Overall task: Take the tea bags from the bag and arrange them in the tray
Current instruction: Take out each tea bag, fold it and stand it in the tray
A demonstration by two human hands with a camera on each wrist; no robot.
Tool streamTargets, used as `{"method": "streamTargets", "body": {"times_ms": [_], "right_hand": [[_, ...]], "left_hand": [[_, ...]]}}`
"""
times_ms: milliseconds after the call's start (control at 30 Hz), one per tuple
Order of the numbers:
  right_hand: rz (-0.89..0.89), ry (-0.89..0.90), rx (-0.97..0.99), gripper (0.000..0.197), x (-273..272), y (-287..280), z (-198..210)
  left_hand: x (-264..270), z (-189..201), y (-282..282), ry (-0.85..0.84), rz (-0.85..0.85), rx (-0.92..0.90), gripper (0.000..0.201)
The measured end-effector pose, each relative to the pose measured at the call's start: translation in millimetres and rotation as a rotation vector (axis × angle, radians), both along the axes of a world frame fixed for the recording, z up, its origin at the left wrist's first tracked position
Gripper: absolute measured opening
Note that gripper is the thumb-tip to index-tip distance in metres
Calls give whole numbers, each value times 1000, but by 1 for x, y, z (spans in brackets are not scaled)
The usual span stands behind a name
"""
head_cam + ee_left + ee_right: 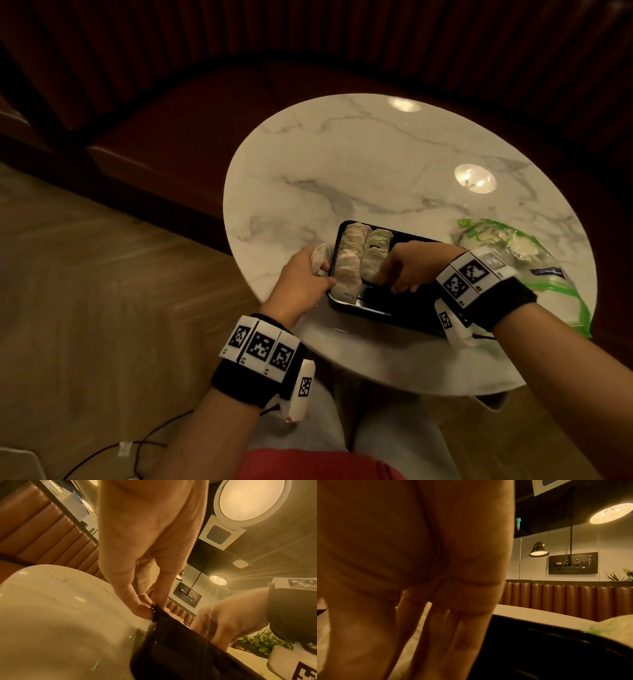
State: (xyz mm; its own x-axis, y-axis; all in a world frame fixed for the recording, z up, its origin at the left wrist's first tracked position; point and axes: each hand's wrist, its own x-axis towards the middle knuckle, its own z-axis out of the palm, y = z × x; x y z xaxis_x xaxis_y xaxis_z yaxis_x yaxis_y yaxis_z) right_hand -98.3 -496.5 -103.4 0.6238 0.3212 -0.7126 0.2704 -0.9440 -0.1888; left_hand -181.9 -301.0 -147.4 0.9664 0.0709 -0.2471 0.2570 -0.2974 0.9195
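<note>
Roughly halfway: two rows of tea bags (359, 260) filled the black tray's (363, 310) left side, right hand (416, 265) fingers curled nudging them, left hand (301, 277) pinching one, more remained in the zip bag (513, 253).

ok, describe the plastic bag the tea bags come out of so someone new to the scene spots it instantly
Start at the round white marble table. On its near side sits a black tray holding two rows of tea bags; look just beyond the tray's right edge, behind the right hand. The plastic bag lies there: clear, crumpled, the only thing with bright green print and a green edge strip.
</note>
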Motion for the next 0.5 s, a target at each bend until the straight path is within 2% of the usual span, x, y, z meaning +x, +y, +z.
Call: {"method": "streamTargets", "body": {"times_ms": [133,267,400,500], "right_hand": [[42,-72,9,36,0,3,-1],[19,11,3,39,-2,6,0],[77,-26,-64,45,-4,10,-2],[41,-18,-21,39,-5,9,2]], "left_hand": [[1,0,1,12,-2,4,31],[2,0,1,18,-6,9,28],[1,1,2,32,-2,-15,29],[-1,5,7,39,-7,-67,32]]}}
